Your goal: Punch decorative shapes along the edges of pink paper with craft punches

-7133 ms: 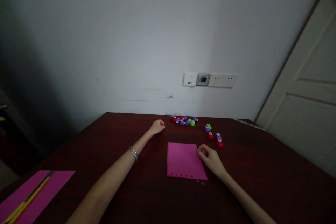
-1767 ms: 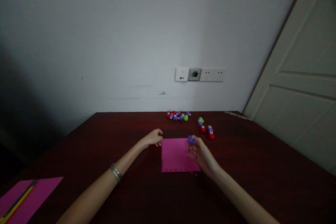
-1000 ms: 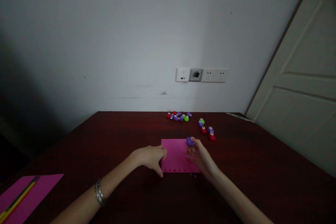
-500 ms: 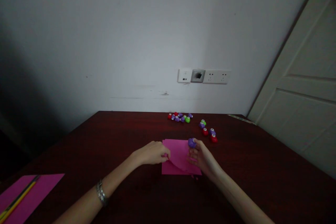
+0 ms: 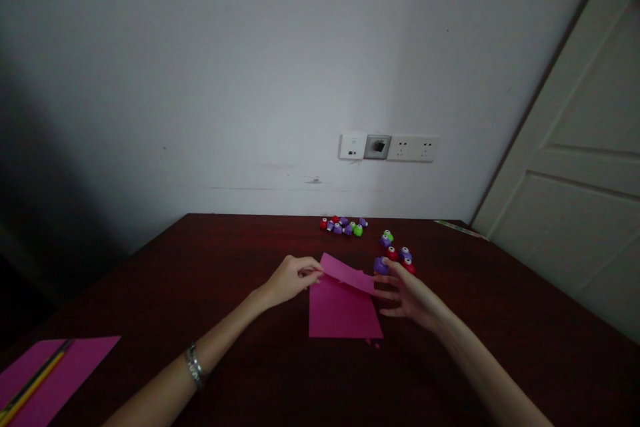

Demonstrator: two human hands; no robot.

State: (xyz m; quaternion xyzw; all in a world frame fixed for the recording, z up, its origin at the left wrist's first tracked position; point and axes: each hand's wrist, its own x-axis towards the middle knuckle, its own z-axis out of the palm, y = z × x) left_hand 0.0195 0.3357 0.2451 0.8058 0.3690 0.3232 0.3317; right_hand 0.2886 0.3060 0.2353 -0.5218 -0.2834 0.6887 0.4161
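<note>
Between thumb and fingers, my left hand (image 5: 295,278) pinches the left edge of a pink paper sheet (image 5: 345,273), which is raised and tilted. Beneath it, a second pink sheet (image 5: 343,317) lies flat on the table. My right hand (image 5: 413,293) grips a small purple paper punch (image 5: 381,266) with thumb and forefinger, just off the raised sheet's right end. Its other fingers are spread close to the paper. Tiny pink paper bits (image 5: 373,343) lie by the flat sheet's lower right corner.
Behind the sheets, several small red, purple and green punches (image 5: 345,226) lie near the wall. More sit by my right hand, including a red one (image 5: 409,266). Pencils (image 5: 35,380) rest on pink paper (image 5: 85,363) at the near left of the dark table (image 5: 225,247).
My left hand has lifted the upper pink sheet and moved it away from me, uncovering the lower sheet. My right hand has drawn back to the right with the purple punch.
</note>
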